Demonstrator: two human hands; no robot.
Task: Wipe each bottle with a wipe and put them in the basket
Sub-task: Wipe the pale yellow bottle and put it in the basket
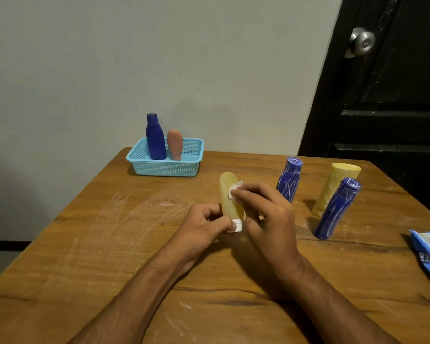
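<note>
A: Over mid-table — yellow bottle upright, long axis leaning slightly away; left hand pinches its white cap end, right hand presses the wipe to its side.

B: Basket?

A: Far-left, well apart — left hand nearer.

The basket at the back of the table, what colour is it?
Light blue basket, seen in the head view.

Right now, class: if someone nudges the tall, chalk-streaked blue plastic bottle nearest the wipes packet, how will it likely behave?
The tall blue plastic bottle stands upright on a narrow base, so it would probably tip easily. It looks round-bodied, so once down it would likely roll. It probably feels light, and its white streaks may smear.
</note>
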